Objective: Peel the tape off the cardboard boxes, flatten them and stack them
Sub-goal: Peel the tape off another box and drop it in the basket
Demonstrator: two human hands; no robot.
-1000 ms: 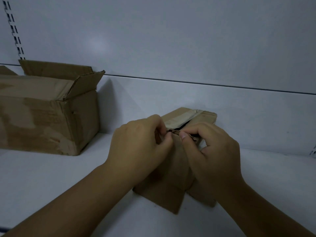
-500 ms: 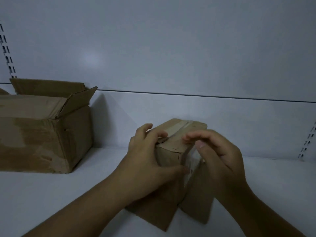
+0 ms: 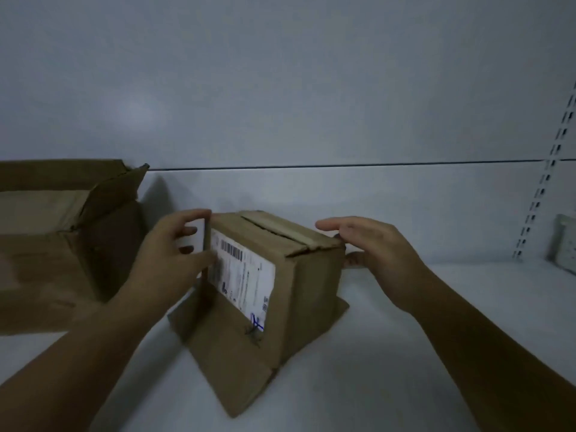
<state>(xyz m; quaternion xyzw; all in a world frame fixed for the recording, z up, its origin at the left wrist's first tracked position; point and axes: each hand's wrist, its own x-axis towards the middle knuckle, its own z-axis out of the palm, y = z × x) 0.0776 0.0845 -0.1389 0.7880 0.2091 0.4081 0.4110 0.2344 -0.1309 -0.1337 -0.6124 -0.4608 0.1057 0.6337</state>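
Nearest the camera, two bare forearms reach in from the lower corners over a white shelf (image 3: 405,369). Between them stands the small cardboard box (image 3: 305,288), upright near the middle of the shelf, one corner turned toward the viewer. Its lower flaps (image 3: 230,366) are splayed flat on the shelf in front of it and to its right.

The left hand (image 3: 174,260) grips the box's left vertical edge. Its thumb presses on the face that carries a white shipping label (image 3: 240,272), and its fingers curl round behind the edge. The right hand (image 3: 374,247) is spread, fingers straight and close together, at the box's upper right corner. The thumb hangs lower, behind the box. Whether the palm actually touches the cardboard cannot be told.

Along the top of the box runs a strip of tape (image 3: 277,227) over the seam between the closed flaps.

Farther left, a larger cardboard box (image 3: 62,260) sits on the shelf with its top flaps open, just beside the left hand.

Behind everything rises a plain pale back panel (image 3: 280,88) with a dark horizontal seam. A slotted upright (image 3: 542,194) runs along its right side, and a pale greenish object (image 3: 565,244), too blurred to tell, sits at the far right edge.
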